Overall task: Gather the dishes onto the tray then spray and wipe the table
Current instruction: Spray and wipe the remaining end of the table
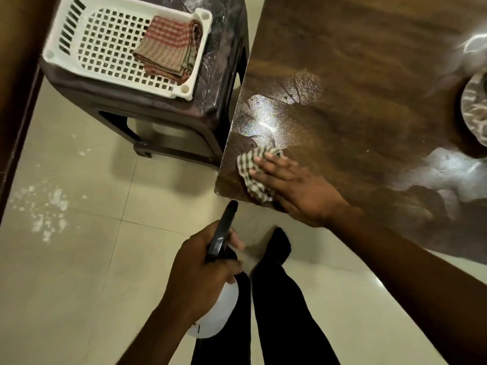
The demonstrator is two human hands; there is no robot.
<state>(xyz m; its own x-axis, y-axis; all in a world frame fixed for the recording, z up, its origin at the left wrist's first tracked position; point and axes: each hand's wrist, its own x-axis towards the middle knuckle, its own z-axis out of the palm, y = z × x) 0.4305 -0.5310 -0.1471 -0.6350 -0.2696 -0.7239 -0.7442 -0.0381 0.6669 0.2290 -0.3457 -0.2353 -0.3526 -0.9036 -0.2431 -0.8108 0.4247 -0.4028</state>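
Worktop (355,75) of dark glossy wood, damp streaks near its corner; cream tiled floor (79,259) below; alongside, a dark stool (184,122) bearing a white perforated tray (66,56) with folded cloths (168,46). Checked cloth (250,177) at the worktop's near corner, pressed under the right hand (295,191), fingers straight and flat. Left hand (200,270) curled round a spray bottle (221,312), black head, white body, held over the floor.

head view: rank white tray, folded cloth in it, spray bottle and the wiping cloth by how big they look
1. white tray
2. folded cloth and spray bottle: unsure, the bottle is nearer the camera and partly hidden by the left hand
3. wiping cloth, smallest as seen, partly under the right hand
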